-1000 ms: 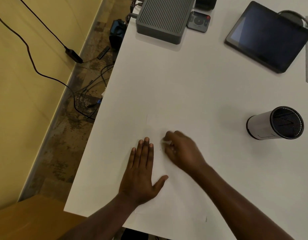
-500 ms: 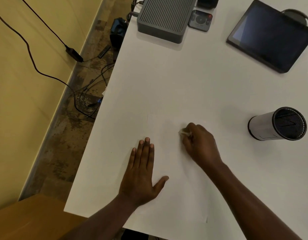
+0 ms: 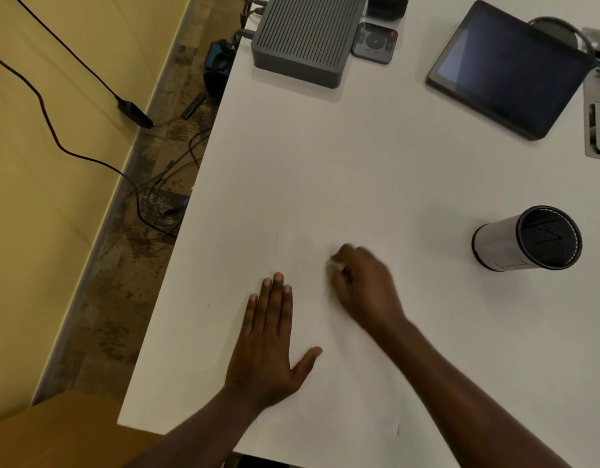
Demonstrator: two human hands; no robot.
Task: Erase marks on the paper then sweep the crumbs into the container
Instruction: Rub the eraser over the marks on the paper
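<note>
White paper (image 3: 325,383) is thin, prone to creasing; left hand (image 3: 268,346) lies flat pinning it, right hand (image 3: 362,288) pinches eraser (image 3: 335,265).

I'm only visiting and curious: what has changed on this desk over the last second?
The right hand, closed on a small white eraser, rubbed rightward across the paper, then back left. The left hand stayed flat, pinning the sheet. The mesh cup and tablet did not move.

Two hands (image 3: 268,346) (one flat), one paper (image 3: 325,383), one container (image 3: 525,239), one tablet (image 3: 508,69)
</note>
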